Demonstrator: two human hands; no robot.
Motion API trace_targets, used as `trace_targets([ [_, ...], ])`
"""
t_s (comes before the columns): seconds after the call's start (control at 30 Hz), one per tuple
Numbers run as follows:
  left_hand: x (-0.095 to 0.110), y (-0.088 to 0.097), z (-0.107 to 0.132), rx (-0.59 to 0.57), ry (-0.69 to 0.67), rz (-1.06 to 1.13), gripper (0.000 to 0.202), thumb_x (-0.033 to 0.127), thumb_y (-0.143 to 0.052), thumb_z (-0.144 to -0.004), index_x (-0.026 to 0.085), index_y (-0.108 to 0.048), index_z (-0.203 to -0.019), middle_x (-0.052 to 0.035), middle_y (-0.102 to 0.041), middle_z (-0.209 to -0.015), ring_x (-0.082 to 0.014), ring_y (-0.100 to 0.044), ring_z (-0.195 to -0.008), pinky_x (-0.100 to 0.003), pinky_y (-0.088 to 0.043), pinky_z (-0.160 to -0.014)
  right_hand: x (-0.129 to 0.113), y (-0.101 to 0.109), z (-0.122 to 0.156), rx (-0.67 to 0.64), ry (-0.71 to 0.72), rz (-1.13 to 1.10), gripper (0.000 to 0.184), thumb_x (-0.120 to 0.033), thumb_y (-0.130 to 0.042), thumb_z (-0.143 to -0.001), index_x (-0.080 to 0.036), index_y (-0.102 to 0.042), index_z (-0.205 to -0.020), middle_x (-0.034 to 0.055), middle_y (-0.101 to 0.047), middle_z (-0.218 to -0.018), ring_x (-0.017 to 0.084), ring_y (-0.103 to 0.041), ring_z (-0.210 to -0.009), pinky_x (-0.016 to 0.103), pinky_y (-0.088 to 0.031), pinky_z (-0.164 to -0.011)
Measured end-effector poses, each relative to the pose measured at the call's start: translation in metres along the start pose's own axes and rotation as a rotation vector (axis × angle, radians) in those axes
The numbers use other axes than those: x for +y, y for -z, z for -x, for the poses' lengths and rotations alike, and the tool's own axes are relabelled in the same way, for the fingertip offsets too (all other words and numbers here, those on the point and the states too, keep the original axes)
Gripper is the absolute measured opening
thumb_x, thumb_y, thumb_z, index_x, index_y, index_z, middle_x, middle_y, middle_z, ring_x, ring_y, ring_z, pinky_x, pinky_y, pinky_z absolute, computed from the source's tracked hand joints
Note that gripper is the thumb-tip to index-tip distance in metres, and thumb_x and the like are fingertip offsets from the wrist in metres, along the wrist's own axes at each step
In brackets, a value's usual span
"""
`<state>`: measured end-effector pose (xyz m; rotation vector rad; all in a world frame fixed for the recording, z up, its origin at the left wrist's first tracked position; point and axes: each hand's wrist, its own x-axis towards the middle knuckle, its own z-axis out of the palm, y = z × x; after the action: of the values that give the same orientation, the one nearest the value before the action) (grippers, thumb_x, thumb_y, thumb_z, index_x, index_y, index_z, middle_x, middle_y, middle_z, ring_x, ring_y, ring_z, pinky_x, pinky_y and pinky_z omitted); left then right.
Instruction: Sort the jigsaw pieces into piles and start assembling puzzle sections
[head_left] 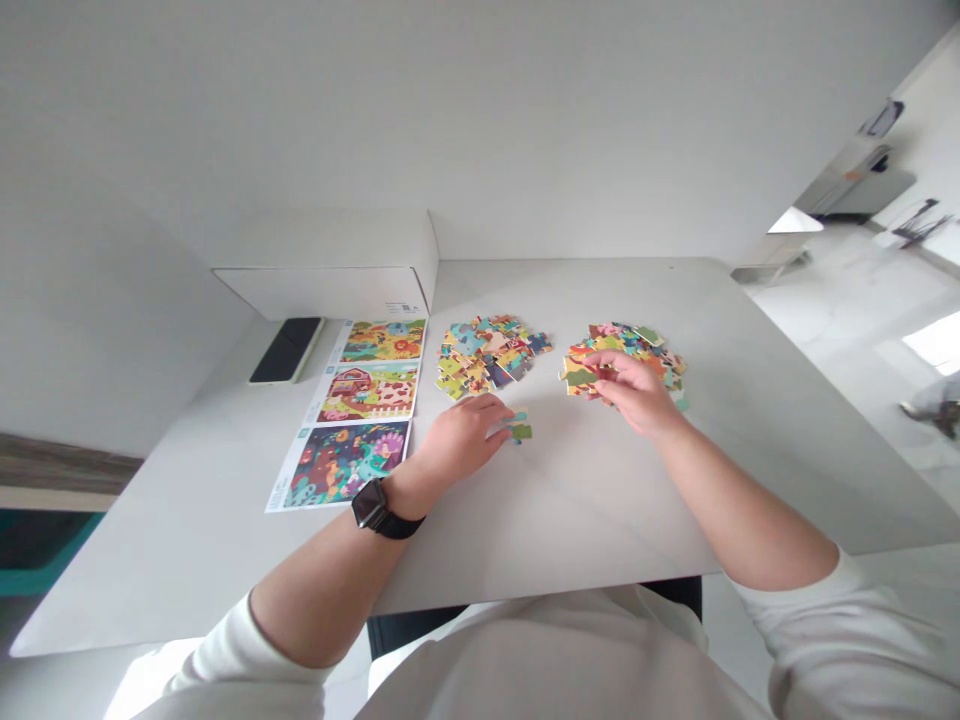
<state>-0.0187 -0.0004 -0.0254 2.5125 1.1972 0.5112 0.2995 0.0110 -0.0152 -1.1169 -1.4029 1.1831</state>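
My left hand [466, 436], with a black watch on its wrist, rests low over the table. Its thumb and fingers close at the left edge of a green and blue puzzle piece [520, 431], which lies on or just above the tabletop; the hand partly covers it. My right hand [634, 392] pinches a yellow and green puzzle piece [579, 380] over the front left part of the right puzzle pile [626, 338]. Left of that, behind my left hand, spreads another pile of colourful puzzle pieces [487, 350], several overlapping.
A picture sheet with three printed scenes [367, 392] lies to the left. Beside it is a dark-screened phone [287, 350], in front of a white box [330, 285] against the wall. The pale table [600, 520] has its front edge close to my body.
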Motion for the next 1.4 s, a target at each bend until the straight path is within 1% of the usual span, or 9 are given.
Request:
trace_targets([
  [0.1, -0.001, -0.001, 0.000, 0.003, 0.012, -0.001, 0.022, 0.028, -0.070, -0.098, 0.027, -0.078, -0.119, -0.0056, -0.077, -0.125, -0.0253, -0.073, -0.115, -0.039, -0.061, -0.101, 0.004, -0.002, -0.002, -0.027, 0.025, -0.016, 0.050, -0.034, -0.082, -0.084, -0.028, -0.070, -0.132, 0.0095, -0.072, -0.138, 0.022, -0.074, -0.098, 0.036, -0.064, -0.078],
  [0.17, -0.002, -0.001, 0.000, 0.000, 0.016, -0.007, 0.023, 0.029, -0.071, -0.098, 0.028, -0.078, -0.120, -0.0055, -0.077, -0.125, -0.0254, -0.073, -0.116, -0.039, -0.061, -0.102, 0.007, -0.002, -0.003, -0.013, 0.038, 0.000, 0.063, -0.035, -0.084, -0.085, -0.031, -0.062, -0.144, 0.0090, -0.074, -0.132, 0.023, -0.075, -0.097, 0.037, -0.064, -0.079],
  [0.23, -0.002, -0.002, 0.000, -0.002, 0.020, -0.018, 0.023, 0.029, -0.070, -0.099, 0.028, -0.078, -0.121, -0.0056, -0.077, -0.127, -0.0257, -0.073, -0.117, -0.039, -0.061, -0.103, 0.010, -0.001, -0.004, 0.016, 0.036, 0.017, 0.070, -0.036, -0.085, -0.084, -0.031, -0.058, -0.149, 0.0075, -0.077, -0.119, 0.023, -0.075, -0.093, 0.039, -0.063, -0.080],
  [0.53, -0.003, -0.002, -0.001, -0.028, 0.059, -0.036, 0.027, 0.029, -0.074, -0.098, 0.027, -0.075, -0.125, -0.0054, -0.076, -0.132, -0.0262, -0.072, -0.125, -0.038, -0.059, -0.107, 0.015, 0.008, -0.009, 0.102, -0.089, 0.026, 0.055, -0.046, -0.089, -0.079, -0.024, -0.064, -0.123, 0.0057, -0.078, -0.103, 0.021, -0.072, -0.084, 0.033, -0.058, -0.069],
  [0.77, -0.003, 0.008, -0.001, -0.064, 0.091, -0.066, 0.029, 0.027, -0.072, -0.098, 0.025, -0.075, -0.127, -0.0070, -0.077, -0.133, -0.0282, -0.072, -0.125, -0.042, -0.058, -0.109, 0.013, 0.006, -0.009, 0.115, -0.132, 0.008, 0.051, -0.045, -0.089, -0.078, -0.023, -0.070, -0.120, 0.0045, -0.076, -0.098, 0.017, -0.070, -0.074, 0.028, -0.053, -0.061],
  [1.1, 0.000, 0.010, 0.001, -0.065, 0.093, -0.102, 0.030, 0.028, -0.071, -0.098, 0.027, -0.075, -0.128, -0.0064, -0.077, -0.133, -0.0268, -0.072, -0.126, -0.038, -0.059, -0.107, 0.009, 0.001, -0.005, 0.068, -0.115, -0.083, 0.054, -0.039, -0.090, -0.079, -0.030, -0.070, -0.128, 0.0009, -0.071, -0.100, 0.018, -0.070, -0.083, 0.037, -0.064, -0.078],
  [1.2, 0.000, 0.010, 0.002, -0.060, 0.092, -0.100, 0.031, 0.026, -0.069, -0.099, 0.026, -0.075, -0.129, -0.0063, -0.077, -0.134, -0.0267, -0.071, -0.127, -0.038, -0.059, -0.108, 0.007, -0.001, -0.003, 0.025, -0.123, -0.092, 0.059, -0.037, -0.088, -0.080, -0.034, -0.067, -0.135, 0.0012, -0.069, -0.108, 0.020, -0.072, -0.088, 0.041, -0.065, -0.084],
  [1.3, 0.001, 0.010, 0.001, -0.065, 0.108, -0.094, 0.032, 0.026, -0.068, -0.100, 0.025, -0.074, -0.131, -0.0063, -0.076, -0.136, -0.0268, -0.071, -0.128, -0.038, -0.058, -0.109, 0.006, -0.004, -0.001, -0.031, -0.153, -0.055, 0.060, -0.035, -0.088, -0.079, -0.032, -0.067, -0.135, 0.0036, -0.069, -0.116, 0.021, -0.074, -0.091, 0.045, -0.066, -0.088],
  [1.4, 0.001, 0.010, 0.001, -0.070, 0.112, -0.099, 0.034, 0.028, -0.069, -0.099, 0.025, -0.073, -0.132, -0.0066, -0.075, -0.138, -0.0267, -0.070, -0.130, -0.037, -0.057, -0.110, 0.007, -0.010, 0.001, -0.095, -0.199, 0.009, 0.062, -0.032, -0.090, -0.076, -0.028, -0.068, -0.134, 0.0056, -0.070, -0.116, 0.023, -0.076, -0.096, 0.047, -0.064, -0.095],
])
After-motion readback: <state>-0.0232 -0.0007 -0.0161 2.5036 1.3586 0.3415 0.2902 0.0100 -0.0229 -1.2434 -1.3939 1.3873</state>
